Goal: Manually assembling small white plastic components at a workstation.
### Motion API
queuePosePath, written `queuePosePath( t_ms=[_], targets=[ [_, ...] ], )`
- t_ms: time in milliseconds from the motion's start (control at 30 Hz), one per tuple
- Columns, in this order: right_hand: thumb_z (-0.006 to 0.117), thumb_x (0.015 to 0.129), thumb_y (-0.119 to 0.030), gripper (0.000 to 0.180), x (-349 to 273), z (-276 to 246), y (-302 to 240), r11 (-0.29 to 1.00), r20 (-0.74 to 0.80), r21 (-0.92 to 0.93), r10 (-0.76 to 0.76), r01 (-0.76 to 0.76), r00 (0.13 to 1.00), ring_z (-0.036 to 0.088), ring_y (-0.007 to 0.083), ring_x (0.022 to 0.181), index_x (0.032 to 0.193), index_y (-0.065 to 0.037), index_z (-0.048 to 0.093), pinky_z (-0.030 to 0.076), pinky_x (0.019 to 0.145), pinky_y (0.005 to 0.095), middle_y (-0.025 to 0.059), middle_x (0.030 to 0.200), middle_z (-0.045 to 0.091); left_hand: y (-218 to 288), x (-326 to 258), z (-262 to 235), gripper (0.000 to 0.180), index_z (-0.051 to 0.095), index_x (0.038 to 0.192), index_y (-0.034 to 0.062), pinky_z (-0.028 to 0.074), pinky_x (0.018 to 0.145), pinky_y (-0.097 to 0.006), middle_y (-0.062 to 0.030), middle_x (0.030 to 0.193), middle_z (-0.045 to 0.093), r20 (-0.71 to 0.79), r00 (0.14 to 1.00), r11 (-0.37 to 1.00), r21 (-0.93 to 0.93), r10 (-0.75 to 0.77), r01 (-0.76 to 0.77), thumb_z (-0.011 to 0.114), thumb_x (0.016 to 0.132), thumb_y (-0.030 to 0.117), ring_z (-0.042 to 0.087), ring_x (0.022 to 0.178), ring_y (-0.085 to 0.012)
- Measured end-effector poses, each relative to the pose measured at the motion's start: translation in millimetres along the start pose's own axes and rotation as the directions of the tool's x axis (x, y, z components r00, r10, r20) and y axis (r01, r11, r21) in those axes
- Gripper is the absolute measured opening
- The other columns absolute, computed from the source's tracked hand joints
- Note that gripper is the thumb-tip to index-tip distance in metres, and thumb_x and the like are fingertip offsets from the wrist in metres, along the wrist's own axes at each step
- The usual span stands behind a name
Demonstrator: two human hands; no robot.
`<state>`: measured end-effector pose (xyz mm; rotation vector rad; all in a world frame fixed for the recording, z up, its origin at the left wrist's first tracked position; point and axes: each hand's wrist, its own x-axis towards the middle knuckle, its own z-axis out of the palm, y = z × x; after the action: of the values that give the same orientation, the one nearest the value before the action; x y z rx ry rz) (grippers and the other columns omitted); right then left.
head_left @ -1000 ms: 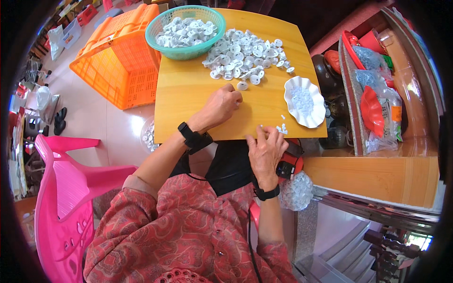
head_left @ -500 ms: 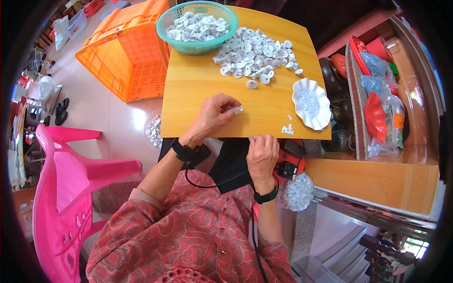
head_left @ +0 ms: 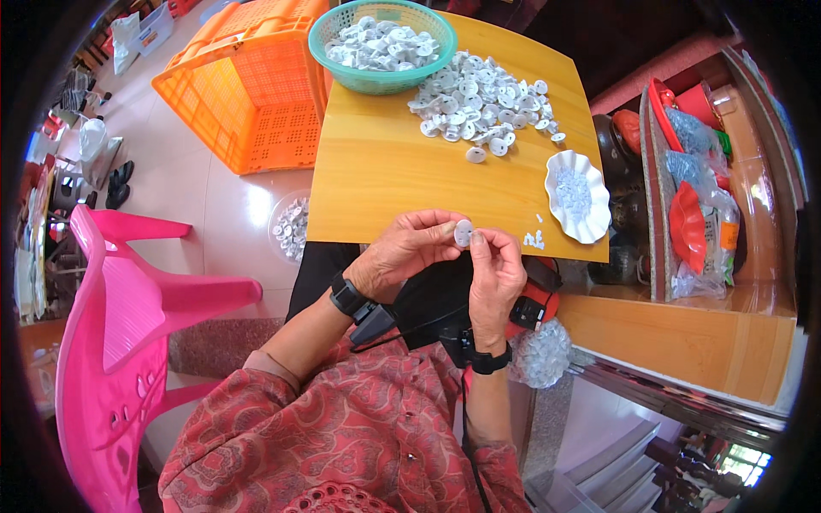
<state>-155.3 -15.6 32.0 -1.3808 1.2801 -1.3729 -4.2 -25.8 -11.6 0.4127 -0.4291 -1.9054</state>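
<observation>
Near the front edge of the yellow table (head_left: 376,184), my left hand (head_left: 404,252) pinches a small white plastic disc (head_left: 463,232) with little holes between thumb and fingers. My right hand (head_left: 498,278) meets it there, thumb and forefinger closed at the disc's right edge; whether a tiny part sits between them is hidden. Beyond my hands lies a loose pile of similar white discs (head_left: 487,103), one disc (head_left: 475,155) lying nearest me. More of them fill a green basket (head_left: 322,64) at the far left. A scalloped white dish (head_left: 590,227) on the right holds small clear pieces.
Several tiny white pieces (head_left: 534,240) lie by the table's front right edge. An orange crate (head_left: 291,141) lies left of the table, with a tub of parts (head_left: 292,229) below it. A pink chair (head_left: 137,316) stands at left; a wooden shelf (head_left: 676,338) borders the right.
My hands have come together at the table's front edge, the left moving right with the disc. The disc now faces up in view between both hands. The whole view has shifted slightly.
</observation>
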Motion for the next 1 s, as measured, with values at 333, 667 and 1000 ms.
queuePosePath(
  t_ms=[333,667,1000],
  targets=[
    [0.068,0.090,-0.008,0.011,-8,-2,-22,0.942,0.057,-0.295,-0.149,0.159,0.987,0.060,0.0187,0.080,0.091,0.001,0.061,0.049,0.073,0.0315,0.0081,0.088,0.061,-3,-7,-2,0.030,0.061,0.122,-0.0016,0.057,0.079,-0.027,-0.0078,0.107,0.067,-0.018,1.000,1.000,-0.011,-0.006,0.006,0.060,0.098,0.017,0.066,0.091,-0.0143],
    [0.067,0.093,-0.012,0.016,-9,0,-14,0.945,0.052,-0.269,-0.177,0.184,0.983,0.060,0.0211,0.081,0.088,0.001,0.059,0.049,0.074,0.0341,0.0089,0.087,0.060,0,-10,7,0.035,0.061,0.121,0.0003,0.057,0.063,-0.023,-0.0052,0.097,0.067,-0.048,0.998,0.999,0.030,-0.033,0.034,0.055,0.101,0.028,0.066,0.076,-0.0117],
    [0.066,0.093,-0.012,0.017,-9,5,-8,0.984,-0.026,-0.154,-0.092,0.087,0.995,0.058,0.0204,0.081,0.087,0.001,0.059,0.048,0.074,0.0340,0.0092,0.087,0.060,-3,-10,8,0.033,0.063,0.119,0.0000,0.058,0.063,-0.024,-0.0057,0.097,0.068,-0.028,0.999,0.994,0.109,-0.018,0.021,0.056,0.100,0.027,0.067,0.075,-0.0126]
  ],
)
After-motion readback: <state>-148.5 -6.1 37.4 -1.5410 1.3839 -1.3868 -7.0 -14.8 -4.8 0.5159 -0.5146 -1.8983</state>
